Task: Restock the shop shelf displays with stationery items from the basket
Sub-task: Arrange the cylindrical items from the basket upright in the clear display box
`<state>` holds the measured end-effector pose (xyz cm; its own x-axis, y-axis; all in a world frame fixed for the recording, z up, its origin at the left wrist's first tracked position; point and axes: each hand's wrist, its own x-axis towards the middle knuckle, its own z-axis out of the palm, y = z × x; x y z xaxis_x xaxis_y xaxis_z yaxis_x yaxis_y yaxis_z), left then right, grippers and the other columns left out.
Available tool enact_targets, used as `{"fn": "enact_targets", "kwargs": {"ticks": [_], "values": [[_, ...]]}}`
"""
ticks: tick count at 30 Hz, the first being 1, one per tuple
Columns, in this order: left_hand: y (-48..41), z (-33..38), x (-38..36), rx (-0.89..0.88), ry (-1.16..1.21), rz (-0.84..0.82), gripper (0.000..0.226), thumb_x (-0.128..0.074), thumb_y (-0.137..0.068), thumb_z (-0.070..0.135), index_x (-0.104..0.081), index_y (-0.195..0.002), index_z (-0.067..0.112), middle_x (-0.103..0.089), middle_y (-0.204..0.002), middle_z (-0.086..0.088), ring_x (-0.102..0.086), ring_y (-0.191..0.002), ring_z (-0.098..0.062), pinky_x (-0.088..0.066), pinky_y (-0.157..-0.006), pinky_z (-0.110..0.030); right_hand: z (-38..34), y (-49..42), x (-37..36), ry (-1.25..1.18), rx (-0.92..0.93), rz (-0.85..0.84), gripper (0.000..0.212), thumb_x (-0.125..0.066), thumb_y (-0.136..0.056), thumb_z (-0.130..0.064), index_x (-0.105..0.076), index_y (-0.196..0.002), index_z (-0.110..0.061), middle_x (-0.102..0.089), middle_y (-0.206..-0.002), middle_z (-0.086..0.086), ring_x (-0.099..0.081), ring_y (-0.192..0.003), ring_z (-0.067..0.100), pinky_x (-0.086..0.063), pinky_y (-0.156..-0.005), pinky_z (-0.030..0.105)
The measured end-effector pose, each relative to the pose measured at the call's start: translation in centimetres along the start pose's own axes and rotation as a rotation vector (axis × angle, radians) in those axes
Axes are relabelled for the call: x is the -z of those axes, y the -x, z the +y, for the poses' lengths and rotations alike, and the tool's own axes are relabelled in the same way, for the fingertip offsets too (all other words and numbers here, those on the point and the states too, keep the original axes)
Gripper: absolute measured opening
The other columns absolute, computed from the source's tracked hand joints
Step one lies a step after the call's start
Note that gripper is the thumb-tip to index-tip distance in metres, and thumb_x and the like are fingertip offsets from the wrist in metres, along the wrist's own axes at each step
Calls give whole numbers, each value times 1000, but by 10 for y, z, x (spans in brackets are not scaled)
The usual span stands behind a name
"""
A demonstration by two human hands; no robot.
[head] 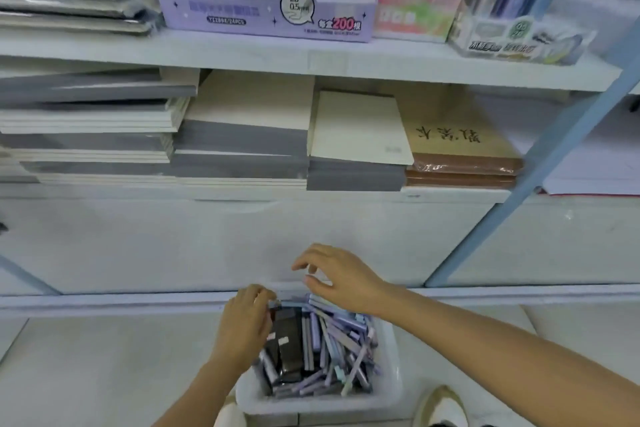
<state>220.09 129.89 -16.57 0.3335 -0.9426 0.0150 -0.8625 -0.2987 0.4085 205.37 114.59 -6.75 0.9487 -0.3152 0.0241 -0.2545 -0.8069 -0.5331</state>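
A white plastic basket stands on the floor below the shelves, filled with several lilac pens and dark flat packs. My left hand reaches into the basket's left side, and its curled fingers and thumb grip the top corner of a dark pack. My right hand hovers over the basket's far rim with its fingers loosely spread, holding nothing. On the upper shelf stand a purple display box marked 2B 0.5 and a display box of pens.
A pink and green box sits between the two displays. The lower shelf holds stacks of grey and cream notebooks and brown pads. A blue shelf post slants at the right. My shoe is beside the basket.
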Motion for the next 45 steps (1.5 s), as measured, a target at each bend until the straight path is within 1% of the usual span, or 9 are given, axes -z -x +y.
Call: {"fn": "enact_targets", "kwargs": {"ticks": [3, 6, 16, 24, 30, 34, 37, 40, 45], "values": [[30, -36, -42, 231, -81, -212, 51, -38, -102, 25, -23, -150, 18, -26, -157, 2, -30, -141, -17, -29, -109, -27, 22, 3, -66, -47, -164, -212, 31, -51, -98, -23, -55, -127, -15, -57, -121, 4, -58, -102, 20, -46, -89, 36], [47, -55, -62, 353, -24, -343, 58, -29, -104, 27, -3, -155, 15, -31, -154, -2, -37, -135, -20, -34, -105, -27, 35, 7, -125, -103, -253, -385, 35, -52, -97, -29, -51, -131, -21, -55, -123, 2, -59, -98, 19, -49, -88, 37], [65, -68, -86, 493, 281, -228, 40, -33, -105, 27, -42, -142, 16, -56, -130, -2, -50, -115, -18, -40, -94, -26, 22, -14, -238, -53, -385, -408, 63, -70, -82, -38, -40, -133, -17, -39, -134, 6, -54, -108, 29, -42, -78, 31], [73, -73, -72, 428, 378, -73, 32, -44, -101, 25, -53, -132, 21, -56, -124, 7, -53, -104, -6, -40, -88, -17, 23, -17, -240, -108, -284, -474, 27, -62, -90, -34, -52, -109, -17, -57, -114, 7, -59, -98, 27, -47, -79, 37], [61, -61, -57, 346, 455, 56, 26, -57, -94, 13, -61, -119, 19, -56, -108, 7, -53, -92, -2, -40, -79, -9, 42, -23, -195, -426, -347, -351, 15, -66, -89, -28, -58, -102, -26, -56, -86, -17, -52, -72, -5, -39, -66, 13], [41, -38, -43, 370, 901, -108, 36, -62, -93, 17, -55, -128, 21, -64, -112, 5, -61, -101, -7, -50, -90, -22, 40, -35, -167, -594, -350, -308, 13, -67, -88, -31, -62, -99, -27, -66, -94, -4, -63, -81, 13, -54, -73, 29], [30, -25, -35, 415, 1149, -254, 37, -67, -90, 17, -54, -125, 15, -68, -111, -3, -65, -103, -13, -53, -91, -30, 32, -37, -154, -661, -349, -297, 10, -68, -87, -36, -63, -94, -32, -67, -80, -11, -64, -67, 8, -53, -58, 22], [28, -26, -32, 434, 1180, -337, 23, -62, -93, 15, -61, -114, 7, -72, -101, -7, -68, -93, -15, -53, -80, -23, 26, -35, -150, -710, -337, -308, 15, -69, -87, -36, -63, -97, -27, -68, -73, -12, -61, -55, 8, -49, -51, 18], [37, -38, -37, 633, 1136, -297, 13, -50, -98, 8, -61, -103, 3, -69, -73, -4, -68, -71, -17, -56, -73, -31, 40, -18, -153, -609, -425, -194, 25, -60, -94, -32, -52, -117, -28, -61, -100, -8, -63, -72, 6, -53, -68, 21]]}}
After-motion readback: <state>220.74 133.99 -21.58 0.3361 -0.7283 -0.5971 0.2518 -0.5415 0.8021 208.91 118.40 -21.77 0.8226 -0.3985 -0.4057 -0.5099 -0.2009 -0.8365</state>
